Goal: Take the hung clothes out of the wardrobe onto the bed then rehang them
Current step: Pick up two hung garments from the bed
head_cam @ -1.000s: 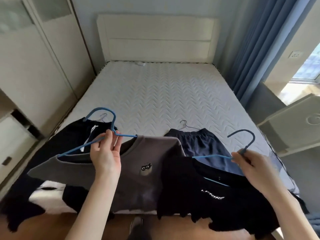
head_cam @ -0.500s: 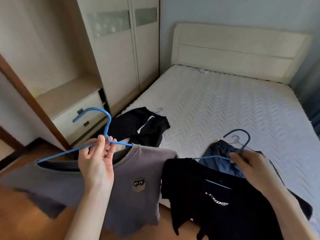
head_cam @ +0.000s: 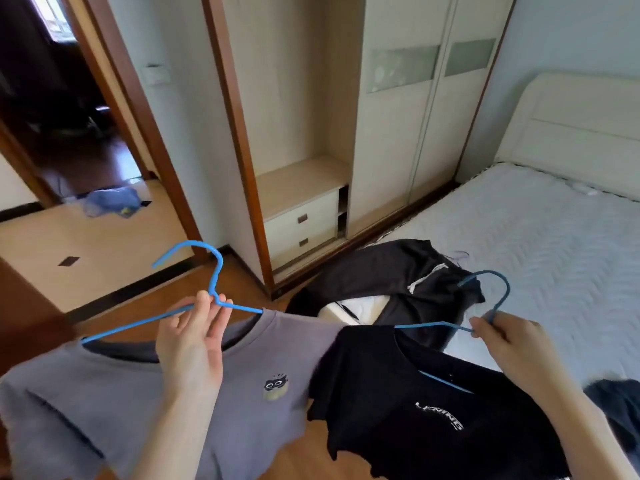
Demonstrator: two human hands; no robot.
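**A:** What are the hands doing now?

**B:** The left hand is pinching the neck of the left hanger, and the grey shirt is hanging below it. The right hand is gripping the neck of the right hanger, which is carrying the black shirt. The hands are staying well apart, one shirt for each.

**A:** And how should this step be done well?

**B:** I think the person is bringing both shirts to the wardrobe, which is standing beyond the hands. It is better to be holding both hooks high and hanging one shirt first. The wire looks thin, so a shirt may slip off if the hanger is tilting.

**A:** What are you not seeing?

**B:** The hanging rail is not showing. The doors are covering one part, and the open part is cut off at the top. Both shirt hems are running out of view under the wrists. Beyond the hands, black trousers are lying on the bed. Outside the right hand there is a dark cloth, but I cannot tell what it is.
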